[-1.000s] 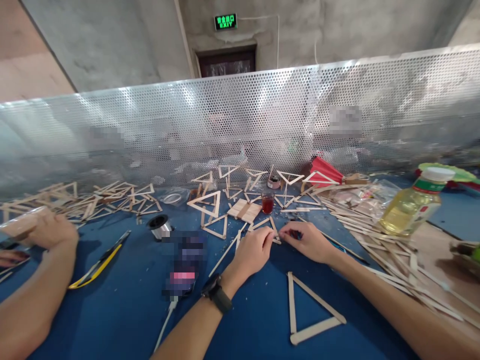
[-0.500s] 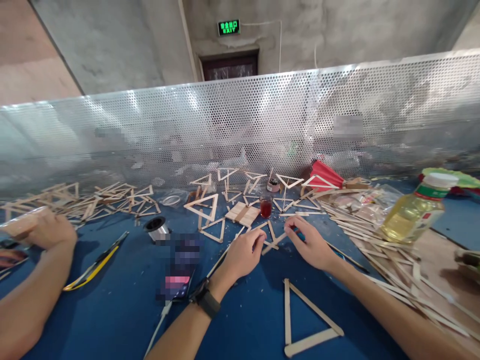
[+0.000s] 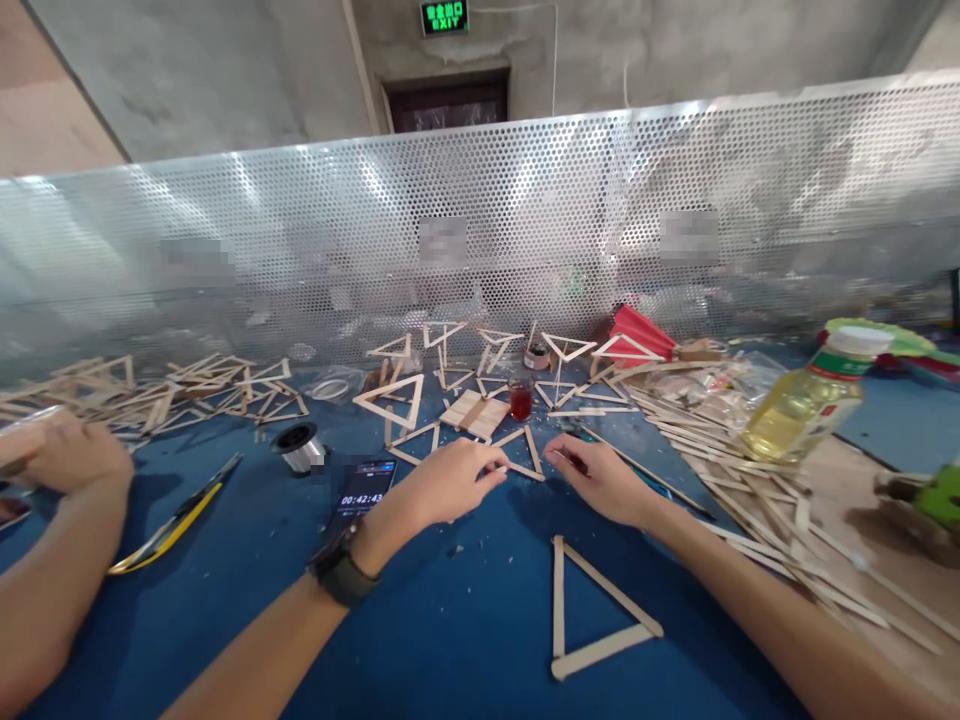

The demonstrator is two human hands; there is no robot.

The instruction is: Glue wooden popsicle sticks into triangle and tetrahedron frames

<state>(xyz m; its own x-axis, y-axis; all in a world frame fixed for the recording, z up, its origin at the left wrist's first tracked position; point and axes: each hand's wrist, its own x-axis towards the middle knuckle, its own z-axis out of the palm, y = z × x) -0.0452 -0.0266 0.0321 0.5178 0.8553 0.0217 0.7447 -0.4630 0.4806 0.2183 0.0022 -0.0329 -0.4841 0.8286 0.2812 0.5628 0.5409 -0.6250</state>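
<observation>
In the middle of the blue table, a small triangle of wooden craft sticks lies between my two hands. My left hand hovers at its left side, with the thumb and bent fingers a little apart and nothing visible in them. My right hand is at the triangle's right side, thumb and fingers drawn together; whatever they pinch, if anything, is hidden. Closer to me lies a larger stick triangle, untouched. Behind the hands are a flat panel of sticks and a small glass of dark red liquid.
Stick frames stand along the perforated metal screen. A phone, wire spool and yellow-handled tool lie left. Another person's hand is farther left. Loose sticks and an oil bottle are right.
My left hand has drawn back leftward from the small triangle, and its fingers have loosened. My right hand has barely moved. The view has tilted slightly down.
</observation>
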